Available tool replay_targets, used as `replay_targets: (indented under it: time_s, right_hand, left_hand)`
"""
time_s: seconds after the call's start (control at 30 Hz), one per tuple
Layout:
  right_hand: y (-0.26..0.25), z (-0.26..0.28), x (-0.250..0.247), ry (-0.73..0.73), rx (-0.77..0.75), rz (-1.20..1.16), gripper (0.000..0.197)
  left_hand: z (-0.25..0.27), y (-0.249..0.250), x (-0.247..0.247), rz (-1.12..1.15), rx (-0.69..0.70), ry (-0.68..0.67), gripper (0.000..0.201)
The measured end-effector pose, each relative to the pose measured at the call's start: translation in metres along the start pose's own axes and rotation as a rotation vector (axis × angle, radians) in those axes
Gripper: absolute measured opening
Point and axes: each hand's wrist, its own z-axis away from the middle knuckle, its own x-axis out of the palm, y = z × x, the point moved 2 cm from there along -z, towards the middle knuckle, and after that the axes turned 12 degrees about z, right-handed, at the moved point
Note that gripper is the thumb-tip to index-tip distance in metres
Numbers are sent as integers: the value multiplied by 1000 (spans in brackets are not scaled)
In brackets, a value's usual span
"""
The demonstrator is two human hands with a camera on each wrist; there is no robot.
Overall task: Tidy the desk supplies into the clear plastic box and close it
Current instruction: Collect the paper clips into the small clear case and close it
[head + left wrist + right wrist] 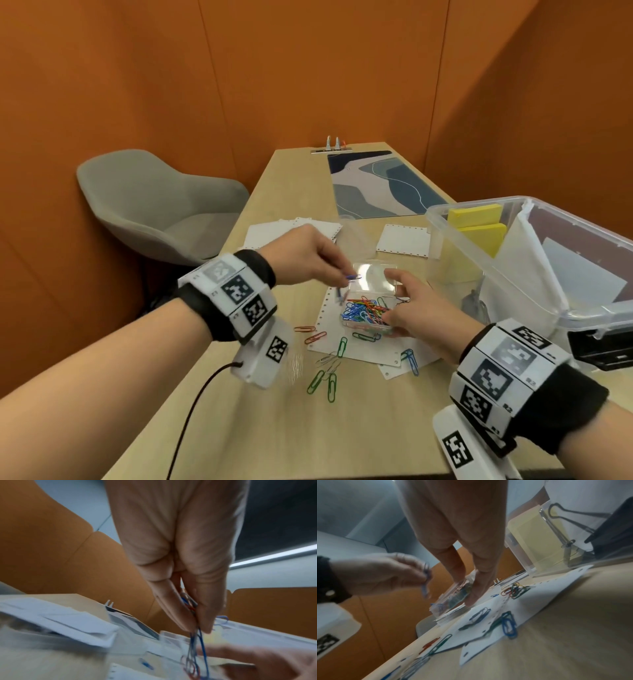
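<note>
Left hand [308, 257] pinches clips [189, 602] over case [371, 274], my right hand [416, 310] grips it, wrist view alone shows red one.

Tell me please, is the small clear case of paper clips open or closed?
The small clear case is open: its lid stands raised at the back, and the paper clips inside lie uncovered.

There are 1 clear plastic box [479, 202], 1 clip case [373, 274], 2 yellow notepads [474, 215], 1 chair [154, 209].

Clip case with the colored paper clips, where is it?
Head view, mid-desk: the clip case sits on a punched white sheet, held by the right hand, just left of the large clear box.
</note>
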Motion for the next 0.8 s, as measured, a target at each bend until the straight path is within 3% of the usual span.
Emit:
replay_targets:
  time_s: [0.13, 0.2, 0.27, 0.37, 0.43, 0.57, 0.67, 0.8]
  right_hand:
    - [-3, 2, 2, 5, -14, 0, 70]
    - [0, 1, 1, 27, -12, 11, 70]
    - [3, 0, -2, 44, -5, 21, 71]
    - [7, -1, -7, 43, 1, 27, 70]
    - [7, -1, -7, 42, 2, 23, 70]
    - [9, -2, -5, 37, 2, 7, 70]
    - [9, -3, -2, 29, -2, -8, 71]
    - [10, -1, -2, 33, 0, -11, 71]
  left_hand:
    - [-1, 5, 16, -29, 47, -61, 22]
    - [6, -6, 9, -47, 32, -20, 26]
    - [17, -25, -4, -133, -70, 11, 37]
    - [39, -62, -13, -356, -315, -169, 61]
    - [53, -80, -11, -393, -389, -234, 65]
    - [54, -93, -4, -266, -310, -87, 40]
    - [42, -87, 6, -297, -252, -2, 27]
    - [38, -67, 28, -341, -206, -73, 39]
